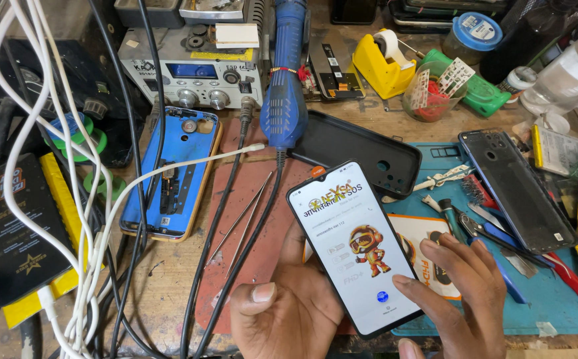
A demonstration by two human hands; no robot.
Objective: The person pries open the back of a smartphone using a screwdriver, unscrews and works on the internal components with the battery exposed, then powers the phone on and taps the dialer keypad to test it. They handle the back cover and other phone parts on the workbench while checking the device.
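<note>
- Cluttered was the word for the repair table (169, 279): worn wood, tools and cables over most of it, a reddish mat (262, 219) in the middle and a blue mat (555, 292) to the right.
- A smartphone (355, 246) with its screen lit was held low at the centre, above the near edge of the mats, tilted slightly to the left.
- The left hand (289, 306) cradled it from beneath, its fingers closed about the lower left edge and the thumb lying beside the glass.
- The right hand (462, 292) rested at the lower right edge, its fingers loosely curled, one fingertip touching the screen; it gripped nothing else.
- Judged light, stiff and thin, the phone had a smooth glass face, likely slippery and fragile; the side rims looked the safest hold, away from the screen.
- Near it lay a pair of tweezers (246, 219) on the reddish mat, a black phone case (355, 149), an opened blue phone body (173, 173) and a blue hot-air handle (286, 86).
- White cables (90, 219) crossed the left side.
- Hidden: the phone's back and lower edge, and the left fingers under it.
- The right wrist was cut off by the frame.
- Small parts at the far right were too jumbled to identify.
</note>
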